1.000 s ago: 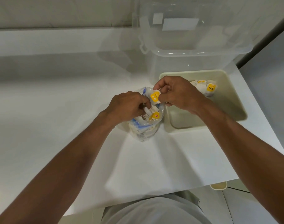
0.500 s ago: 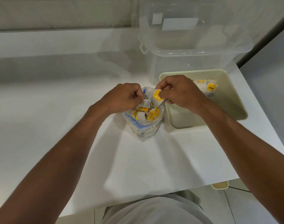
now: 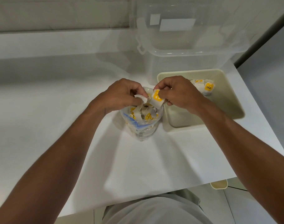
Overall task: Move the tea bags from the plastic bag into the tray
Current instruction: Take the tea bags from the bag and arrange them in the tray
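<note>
Now both hands are up at the mouth of the plastic bag (image 3: 143,128). Compared with a second ago, the left hand (image 3: 122,96) is no longer buried among the contents: it has come out pinching a white tea bag (image 3: 140,97) between thumb and fingertips, with paper trailing back down into the opening. The right hand (image 3: 180,92) has barely shifted; its thumb and forefinger remain closed on a yellow-tagged tea bag (image 3: 156,100), held just above the bag's rim on the side nearest the tray (image 3: 186,72). The two tea bags sit touching or almost touching between the hands. I cannot tell whether their strings are caught together, though both hands working at one spot suggests a separating move rather than a carry. The plastic bag stands upright on the white counter (image 3: 57,110), just beside the tray's near-left corner, with more yellow tags showing inside it. A small pile of tea bags (image 3: 206,88) already lies at the far side of the tray, partly behind the right hand, and a clear storage box (image 3: 186,59) stands behind the tray. For the task, two more tea bags are out of the plastic bag but neither is over the tray yet. The transfer looks early, and the next move probably calls for freeing the pair before a short reach rightward.
</note>
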The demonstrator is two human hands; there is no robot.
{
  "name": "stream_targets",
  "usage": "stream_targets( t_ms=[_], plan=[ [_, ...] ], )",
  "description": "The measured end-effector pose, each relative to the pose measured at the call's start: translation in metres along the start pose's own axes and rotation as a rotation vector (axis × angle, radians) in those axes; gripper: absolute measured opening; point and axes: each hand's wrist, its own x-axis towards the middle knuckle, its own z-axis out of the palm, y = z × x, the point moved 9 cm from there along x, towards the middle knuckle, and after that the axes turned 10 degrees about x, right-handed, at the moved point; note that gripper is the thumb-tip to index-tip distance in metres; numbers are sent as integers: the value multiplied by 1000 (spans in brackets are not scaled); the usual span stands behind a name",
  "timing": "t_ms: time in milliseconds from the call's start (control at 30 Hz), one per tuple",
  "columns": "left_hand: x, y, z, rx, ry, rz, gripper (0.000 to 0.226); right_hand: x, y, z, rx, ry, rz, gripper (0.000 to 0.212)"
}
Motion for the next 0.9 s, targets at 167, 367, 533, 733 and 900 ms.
stream_targets(
  t_ms=[167,367,533,733,900],
  plan=[
    [-5,10,-2,-106,17,21,16,-1,3,-5,20,27,28,18],
    [3,-6,3,259,76,-70,30,-3,3,-5,11,37,24,17],
    [2,-9,8,285,14,-92,55,-5,1,-8,16,35,27,18],
    [3,-4,10,330,3,-61,36,-9,-3,-6,23,18,19,18],
    [3,-3,-3,191,106,-73,10,-10,-5,0,81,-61,46,15]
  ],
)
